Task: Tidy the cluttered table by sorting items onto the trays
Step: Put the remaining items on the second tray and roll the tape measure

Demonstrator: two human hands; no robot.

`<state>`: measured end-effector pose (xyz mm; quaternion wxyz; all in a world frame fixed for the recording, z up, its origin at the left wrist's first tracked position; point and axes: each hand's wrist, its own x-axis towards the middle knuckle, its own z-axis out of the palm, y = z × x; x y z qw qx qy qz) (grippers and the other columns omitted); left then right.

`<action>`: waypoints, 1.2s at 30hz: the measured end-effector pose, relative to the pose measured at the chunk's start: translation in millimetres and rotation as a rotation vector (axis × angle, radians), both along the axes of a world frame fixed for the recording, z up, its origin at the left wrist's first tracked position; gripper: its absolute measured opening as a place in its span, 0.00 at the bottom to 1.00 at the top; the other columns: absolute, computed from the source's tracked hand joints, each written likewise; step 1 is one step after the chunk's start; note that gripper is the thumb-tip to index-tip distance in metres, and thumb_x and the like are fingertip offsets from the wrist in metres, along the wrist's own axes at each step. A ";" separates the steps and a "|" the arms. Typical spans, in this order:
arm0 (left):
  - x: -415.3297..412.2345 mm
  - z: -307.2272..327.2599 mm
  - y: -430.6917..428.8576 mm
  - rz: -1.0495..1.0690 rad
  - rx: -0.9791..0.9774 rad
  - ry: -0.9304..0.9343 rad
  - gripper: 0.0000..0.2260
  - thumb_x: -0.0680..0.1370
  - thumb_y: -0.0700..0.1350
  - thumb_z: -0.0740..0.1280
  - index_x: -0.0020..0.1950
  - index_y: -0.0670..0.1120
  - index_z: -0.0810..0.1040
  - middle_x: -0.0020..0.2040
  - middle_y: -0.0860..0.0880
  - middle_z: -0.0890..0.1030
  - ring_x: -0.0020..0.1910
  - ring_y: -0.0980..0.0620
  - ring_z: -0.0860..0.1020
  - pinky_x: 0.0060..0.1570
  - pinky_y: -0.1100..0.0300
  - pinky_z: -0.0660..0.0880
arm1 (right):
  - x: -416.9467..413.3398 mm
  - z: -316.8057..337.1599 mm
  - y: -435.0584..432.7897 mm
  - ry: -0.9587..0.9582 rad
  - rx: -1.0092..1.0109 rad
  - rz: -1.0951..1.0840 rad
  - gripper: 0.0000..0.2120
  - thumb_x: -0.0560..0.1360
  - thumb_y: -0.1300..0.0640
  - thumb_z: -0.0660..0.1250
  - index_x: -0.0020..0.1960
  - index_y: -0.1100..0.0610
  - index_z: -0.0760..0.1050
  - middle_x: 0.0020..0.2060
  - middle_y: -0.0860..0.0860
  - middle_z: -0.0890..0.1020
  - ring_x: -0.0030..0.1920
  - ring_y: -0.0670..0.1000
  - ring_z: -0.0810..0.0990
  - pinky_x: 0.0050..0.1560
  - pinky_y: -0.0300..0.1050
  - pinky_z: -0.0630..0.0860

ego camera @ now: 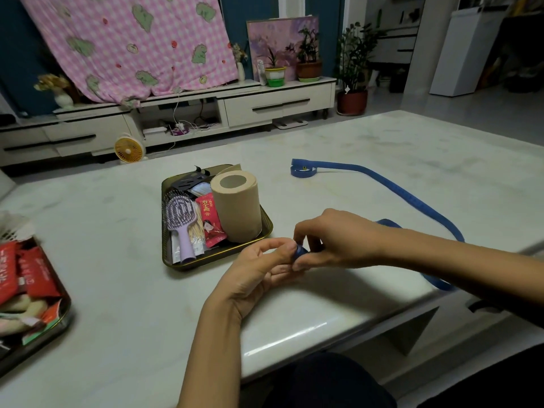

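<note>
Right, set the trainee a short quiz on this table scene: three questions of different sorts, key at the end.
1. True or false: the toilet paper roll stands upright on the gold-rimmed tray.
2. The left hand and right hand both pinch: A) a spoon, B) the rolled end of the blue measuring tape, C) a pen.
3. Fill in: the lilac hairbrush lies with its handle toward the ___ (person / far wall).
Key: 1 true; 2 B; 3 person.
</note>
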<state>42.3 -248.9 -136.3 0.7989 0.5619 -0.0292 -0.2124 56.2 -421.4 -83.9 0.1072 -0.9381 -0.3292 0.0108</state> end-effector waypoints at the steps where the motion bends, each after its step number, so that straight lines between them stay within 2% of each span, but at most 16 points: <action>1: -0.5 0.0 -1.0 0.007 0.002 -0.006 0.25 0.66 0.43 0.72 0.60 0.35 0.73 0.45 0.39 0.83 0.40 0.46 0.83 0.39 0.59 0.80 | -1.8 -3.7 1.2 -0.071 -0.014 -0.017 0.13 0.73 0.44 0.66 0.51 0.51 0.75 0.33 0.43 0.75 0.31 0.44 0.69 0.31 0.37 0.62; 4: -0.7 -1.3 -1.4 0.015 0.008 -0.014 0.24 0.66 0.38 0.71 0.60 0.35 0.72 0.45 0.39 0.83 0.38 0.48 0.83 0.38 0.59 0.80 | -5.3 -15.1 5.8 -0.177 -0.013 -0.035 0.13 0.74 0.44 0.63 0.53 0.52 0.71 0.41 0.49 0.81 0.38 0.52 0.74 0.36 0.42 0.62; 6: 0.0 -1.1 0.1 0.011 0.021 -0.017 0.23 0.66 0.36 0.71 0.60 0.35 0.72 0.44 0.39 0.83 0.37 0.48 0.83 0.37 0.59 0.80 | -5.4 -18.7 6.7 -0.202 0.004 -0.038 0.14 0.75 0.44 0.63 0.54 0.52 0.70 0.42 0.50 0.81 0.42 0.54 0.76 0.37 0.43 0.62; 8: 0.5 -0.8 2.0 -0.002 0.040 -0.022 0.22 0.64 0.36 0.71 0.57 0.37 0.73 0.41 0.39 0.83 0.36 0.48 0.82 0.37 0.58 0.80 | -5.5 -16.2 6.6 -0.144 0.017 -0.013 0.15 0.74 0.44 0.64 0.56 0.50 0.71 0.40 0.47 0.79 0.41 0.51 0.75 0.38 0.42 0.62; 11: 0.8 0.3 3.7 -0.061 0.071 -0.041 0.22 0.62 0.36 0.72 0.56 0.38 0.74 0.41 0.38 0.83 0.36 0.46 0.82 0.38 0.56 0.80 | -5.6 -6.6 6.2 0.056 0.020 0.077 0.18 0.73 0.47 0.68 0.62 0.48 0.73 0.36 0.42 0.74 0.34 0.42 0.71 0.37 0.36 0.63; 15: 1.3 1.0 4.7 -0.119 0.076 -0.040 0.23 0.63 0.34 0.71 0.57 0.37 0.74 0.40 0.37 0.83 0.37 0.45 0.82 0.36 0.57 0.80 | -5.7 3.0 2.6 0.172 0.038 0.130 0.15 0.74 0.51 0.69 0.60 0.50 0.76 0.31 0.40 0.72 0.33 0.36 0.72 0.36 0.26 0.66; 20: 3.5 2.7 6.2 -0.115 0.060 -0.022 0.24 0.63 0.35 0.71 0.58 0.37 0.74 0.41 0.39 0.83 0.38 0.46 0.82 0.38 0.58 0.80 | -5.6 5.0 2.0 0.211 0.065 0.127 0.14 0.75 0.53 0.67 0.61 0.50 0.76 0.27 0.42 0.71 0.30 0.39 0.72 0.34 0.29 0.66; 25: 3.2 5.2 12.3 -0.176 0.081 0.025 0.25 0.65 0.35 0.75 0.60 0.39 0.74 0.44 0.38 0.83 0.41 0.44 0.83 0.38 0.58 0.80 | -6.5 4.9 2.5 0.278 0.079 0.142 0.15 0.75 0.54 0.66 0.62 0.50 0.75 0.28 0.41 0.71 0.30 0.36 0.72 0.36 0.28 0.68; 29: 3.1 6.4 9.5 -0.176 0.088 0.005 0.24 0.64 0.37 0.75 0.59 0.41 0.75 0.43 0.41 0.83 0.41 0.46 0.83 0.38 0.59 0.79 | -5.9 4.5 -0.1 0.185 0.065 0.148 0.13 0.75 0.52 0.67 0.59 0.51 0.77 0.30 0.37 0.71 0.33 0.34 0.74 0.36 0.30 0.71; 31: 2.8 3.5 5.2 -0.089 0.023 -0.005 0.23 0.65 0.40 0.76 0.58 0.40 0.76 0.44 0.41 0.83 0.41 0.47 0.83 0.39 0.60 0.79 | -4.4 2.4 -1.2 0.075 0.058 0.084 0.13 0.74 0.48 0.67 0.57 0.50 0.76 0.29 0.38 0.71 0.31 0.39 0.74 0.34 0.31 0.68; 34: 0.1 0.6 -3.2 -0.058 -0.093 0.028 0.21 0.66 0.43 0.73 0.57 0.38 0.76 0.45 0.40 0.83 0.42 0.47 0.83 0.41 0.59 0.80 | -5.4 -2.7 -0.7 -0.087 0.077 0.003 0.10 0.74 0.45 0.66 0.51 0.48 0.69 0.28 0.39 0.69 0.29 0.41 0.70 0.31 0.31 0.61; 36: -2.7 -1.0 -6.9 -0.088 -0.097 0.025 0.20 0.67 0.44 0.72 0.56 0.38 0.77 0.45 0.40 0.83 0.44 0.47 0.82 0.43 0.58 0.79 | -5.8 -6.7 2.8 -0.168 0.048 -0.005 0.11 0.75 0.45 0.64 0.49 0.48 0.64 0.30 0.41 0.70 0.30 0.43 0.69 0.31 0.32 0.60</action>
